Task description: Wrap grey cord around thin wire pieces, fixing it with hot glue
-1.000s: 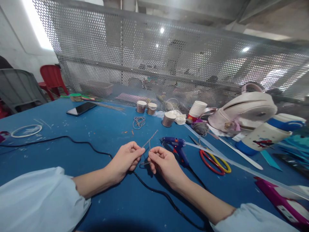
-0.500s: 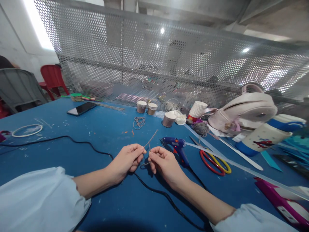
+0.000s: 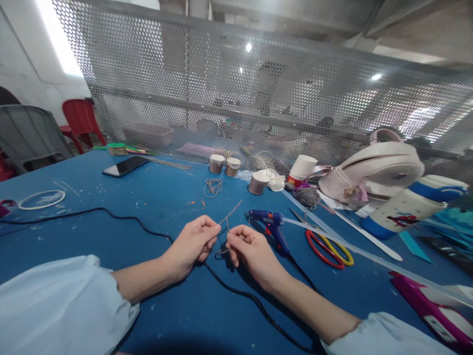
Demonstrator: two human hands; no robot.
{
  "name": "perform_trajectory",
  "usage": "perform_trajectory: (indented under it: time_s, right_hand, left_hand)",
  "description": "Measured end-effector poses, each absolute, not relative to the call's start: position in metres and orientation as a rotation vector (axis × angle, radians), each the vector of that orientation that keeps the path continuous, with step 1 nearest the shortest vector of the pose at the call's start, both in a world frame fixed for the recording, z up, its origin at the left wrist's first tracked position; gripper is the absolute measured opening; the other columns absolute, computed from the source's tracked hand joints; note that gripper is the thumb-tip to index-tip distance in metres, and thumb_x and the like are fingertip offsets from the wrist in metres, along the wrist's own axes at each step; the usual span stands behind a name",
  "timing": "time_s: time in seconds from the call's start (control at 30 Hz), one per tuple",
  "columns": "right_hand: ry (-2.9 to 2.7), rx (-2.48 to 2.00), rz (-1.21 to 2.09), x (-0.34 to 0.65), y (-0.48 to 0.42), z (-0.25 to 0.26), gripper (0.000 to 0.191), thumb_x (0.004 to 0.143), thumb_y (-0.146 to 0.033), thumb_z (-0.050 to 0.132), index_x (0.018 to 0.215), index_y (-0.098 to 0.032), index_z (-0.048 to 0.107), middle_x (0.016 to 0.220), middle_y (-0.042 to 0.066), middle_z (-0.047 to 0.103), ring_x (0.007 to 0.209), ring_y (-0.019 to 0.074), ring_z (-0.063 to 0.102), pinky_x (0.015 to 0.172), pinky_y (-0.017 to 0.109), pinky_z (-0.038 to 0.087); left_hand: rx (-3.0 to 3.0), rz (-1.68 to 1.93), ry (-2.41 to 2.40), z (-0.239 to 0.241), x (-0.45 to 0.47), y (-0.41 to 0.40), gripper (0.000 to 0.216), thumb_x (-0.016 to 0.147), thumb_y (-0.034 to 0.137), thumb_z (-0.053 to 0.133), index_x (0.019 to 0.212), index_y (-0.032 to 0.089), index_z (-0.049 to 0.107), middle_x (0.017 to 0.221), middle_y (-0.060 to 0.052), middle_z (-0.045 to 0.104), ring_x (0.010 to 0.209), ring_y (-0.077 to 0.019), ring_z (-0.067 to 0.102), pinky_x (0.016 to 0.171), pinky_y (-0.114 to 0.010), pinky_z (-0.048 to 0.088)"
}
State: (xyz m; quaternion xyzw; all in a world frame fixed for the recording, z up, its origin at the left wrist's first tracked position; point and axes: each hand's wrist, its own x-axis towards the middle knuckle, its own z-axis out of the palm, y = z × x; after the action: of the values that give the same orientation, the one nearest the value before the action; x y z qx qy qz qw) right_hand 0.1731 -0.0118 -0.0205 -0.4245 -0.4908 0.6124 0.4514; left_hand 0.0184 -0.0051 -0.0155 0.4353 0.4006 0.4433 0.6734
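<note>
Two grips just beside each other, low over the middle of a blue worktop point(image 3: 92, 236). Pinching, with the left grip point(image 3: 194, 241), a thin brownish stick point(image 3: 232, 210) near its lower end, between thumb and forefinger, its far tip slanting up and to the right, free in the air. Pinching, with the right grip point(image 3: 249, 249), a grey strand point(image 3: 228, 226) running up from thumb and forefinger to meet the stick partway along; too fine to tell how joined there. Lower down, beside the curled right fingers, a loose loop point(image 3: 220, 252) of similar grey. Passing beneath the left grip and on toward the near edge, a black cord point(image 3: 254, 298).

Just to the right of the right grip, a blue glue gun point(image 3: 271, 220), nozzle to the left; next to it, scissors point(image 3: 325, 249) with one red and one yellow handle loop. Straight ahead, a small tangle of grey cord point(image 3: 213, 187), a pair of small cups point(image 3: 216, 165) and, nearer and to the right, a third cup point(image 3: 257, 184). Beyond, on the right, a stack of paper cups point(image 3: 303, 170), grey yarn point(image 3: 308, 196), a pale pink bag point(image 3: 377, 167) and a white-and-blue bottle point(image 3: 402, 209). On the left, a dark phone point(image 3: 125, 166) lying flat; nearer, a white ring point(image 3: 33, 209). At the back, a perforated metal screen point(image 3: 207, 74).
</note>
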Motion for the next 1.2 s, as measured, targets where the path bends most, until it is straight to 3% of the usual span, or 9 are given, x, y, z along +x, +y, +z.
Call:
perform_trajectory:
  time_s: [0.57,0.87,1.03,1.2]
  right_hand:
    - [-1.235,-1.050,1.504,0.1730,-0.0117,-0.0221,0.023,0.071,-0.036,0.069,0.074,-0.016,0.057,0.061,-0.002,0.061,0.042,0.0064,0.048,0.039,0.019,0.038]
    - [-1.252,-1.066,1.497,0.1731,-0.0126,-0.0221,0.023,0.072,-0.035,0.069,0.076,-0.016,0.056,0.062,-0.002,0.061,0.042,0.0058,0.049,0.039,0.018,0.039]
    - [-1.248,-1.071,1.494,0.1732,-0.0126,-0.0208,0.025,0.072,-0.037,0.069,0.075,-0.016,0.056,0.062,-0.003,0.060,0.043,0.0056,0.049,0.039,0.018,0.039]
    - [-1.263,-1.076,1.483,0.1736,-0.0117,-0.0211,0.026,0.071,-0.038,0.069,0.075,-0.015,0.057,0.061,-0.003,0.060,0.042,0.0056,0.048,0.039,0.018,0.039]
  left_hand:
    - [0.950,0.910,0.799,-0.0143,0.0176,-0.0061,0.024,0.079,0.040,0.057,0.074,0.017,0.052,0.044,0.008,0.042,0.033,-0.0020,0.016,0.032,-0.016,0.011]
    - [0.994,0.942,0.886,-0.0092,0.0187,-0.0062,0.026,0.072,0.034,0.064,0.074,0.021,0.042,0.039,0.011,0.043,0.030,-0.0025,0.020,0.030,-0.015,0.014]
    - [1.040,0.952,0.877,-0.0105,0.0183,-0.0067,0.027,0.072,0.037,0.065,0.071,0.018,0.045,0.049,0.006,0.052,0.032,-0.0025,0.030,0.031,-0.014,0.019]
    - [1.117,0.934,0.910,-0.0142,0.0183,-0.0048,0.026,0.077,0.038,0.059,0.069,0.016,0.051,0.047,0.006,0.047,0.033,-0.0030,0.033,0.032,-0.016,0.024]
